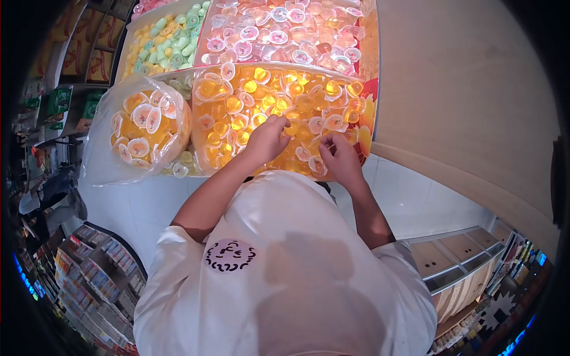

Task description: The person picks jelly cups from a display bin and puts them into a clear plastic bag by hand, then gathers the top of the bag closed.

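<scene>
Both hands are over a bin (198,110) heaped with orange jelly cups (234,105), which have round printed lids. My left hand (267,141) hangs over the middle of the heap, fingers bent and thumb apart, with nothing visible in it. Near the bin's front right corner is my right hand (342,159). Its thumb and forefinger come together in a pinch; whatever may be between them is too small to make out. Left of the bin stands a clear plastic bag (98,139) opened over a round heap of orange jelly cups (142,118).
Behind are bins of pink jelly cups (279,35) and green and yellow jelly cups (172,38). Pale cups (186,159) lie beside the bag. A broad beige panel (463,77) rises on the right. Stocked shelves (98,279) stand at the lower left.
</scene>
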`<state>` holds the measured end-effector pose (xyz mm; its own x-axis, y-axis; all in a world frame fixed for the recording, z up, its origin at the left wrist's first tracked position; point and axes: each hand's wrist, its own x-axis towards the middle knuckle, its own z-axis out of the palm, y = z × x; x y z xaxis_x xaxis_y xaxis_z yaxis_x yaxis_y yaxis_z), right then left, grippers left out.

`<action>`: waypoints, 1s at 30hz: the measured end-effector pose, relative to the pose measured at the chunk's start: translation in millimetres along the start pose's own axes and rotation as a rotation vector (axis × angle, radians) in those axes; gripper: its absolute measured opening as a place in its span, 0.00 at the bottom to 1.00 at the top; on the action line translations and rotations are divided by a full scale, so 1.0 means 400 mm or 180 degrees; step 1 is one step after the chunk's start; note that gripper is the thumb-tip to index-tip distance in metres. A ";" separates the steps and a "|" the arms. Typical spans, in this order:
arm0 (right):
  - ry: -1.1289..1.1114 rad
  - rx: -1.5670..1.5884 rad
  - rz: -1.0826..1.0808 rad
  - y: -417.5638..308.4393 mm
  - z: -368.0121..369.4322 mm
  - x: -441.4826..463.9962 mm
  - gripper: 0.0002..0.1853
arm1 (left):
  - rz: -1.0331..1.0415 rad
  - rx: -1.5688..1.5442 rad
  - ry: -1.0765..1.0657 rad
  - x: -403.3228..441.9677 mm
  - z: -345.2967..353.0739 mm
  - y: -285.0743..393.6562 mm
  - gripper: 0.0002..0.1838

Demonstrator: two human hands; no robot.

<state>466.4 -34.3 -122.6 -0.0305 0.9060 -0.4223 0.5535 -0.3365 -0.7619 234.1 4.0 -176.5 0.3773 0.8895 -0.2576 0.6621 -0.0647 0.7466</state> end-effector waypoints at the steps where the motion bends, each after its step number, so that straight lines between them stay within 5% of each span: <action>1: 0.0001 0.0013 -0.0002 0.002 0.002 0.006 0.12 | 0.0042 0.0172 0.0187 0.007 0.004 0.004 0.21; 6: 0.0663 -0.1077 -0.1063 -0.024 0.011 0.038 0.17 | -0.0132 0.0578 0.0203 0.032 0.012 0.049 0.28; 10: 0.1084 -0.1573 -0.1213 -0.012 0.016 0.081 0.20 | -0.0266 0.0645 0.0287 0.040 0.028 0.045 0.29; 30: 0.0386 -0.1726 -0.0580 -0.058 -0.011 0.129 0.08 | -0.0330 -0.0353 0.0392 0.007 -0.025 0.025 0.21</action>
<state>455.7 21.5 -124.5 -0.0874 0.9705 -0.2245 0.8962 -0.0218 -0.4431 235.3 10.4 -163.8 0.2241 0.9379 -0.2648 0.6155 0.0745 0.7846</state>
